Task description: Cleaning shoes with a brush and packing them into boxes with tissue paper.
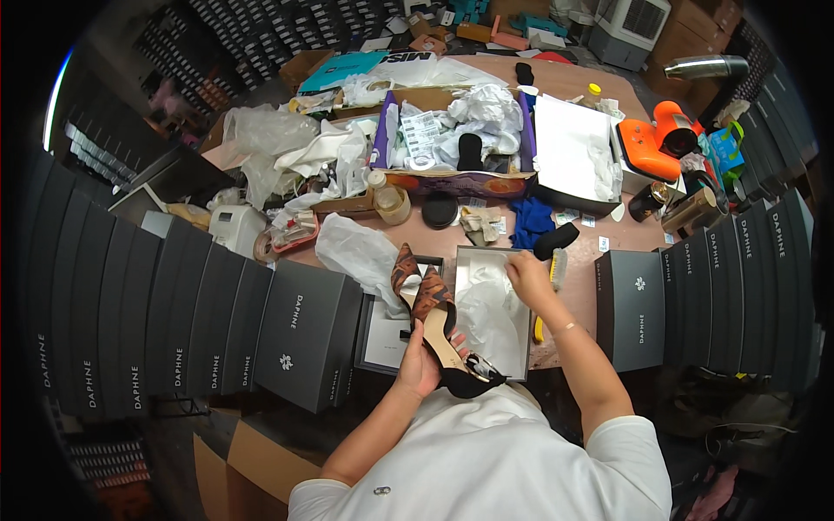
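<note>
My left hand [420,366] is closed round a pair of open-toed sandals with brown-and-black patterned bands. The nearer sandal [448,349] is tilted, its beige insole facing up and its black heel end towards me. The other sandal [403,267] shows only partly beyond it, with something white in its opening. Just right of them lies an open grey shoebox part [519,354] lined with white tissue paper [485,306]. My right hand [526,280] is above its far right corner, fingers bent and closed; what they grip, if anything, is hidden.
Dark shoeboxes [306,334] stand in rows left and right, with another box stack [631,304] on the right. A yellow brush [558,271] lies beside the open box. Behind are a carton [469,184] of crumpled paper, a blue cloth [530,222] and an orange device [645,149].
</note>
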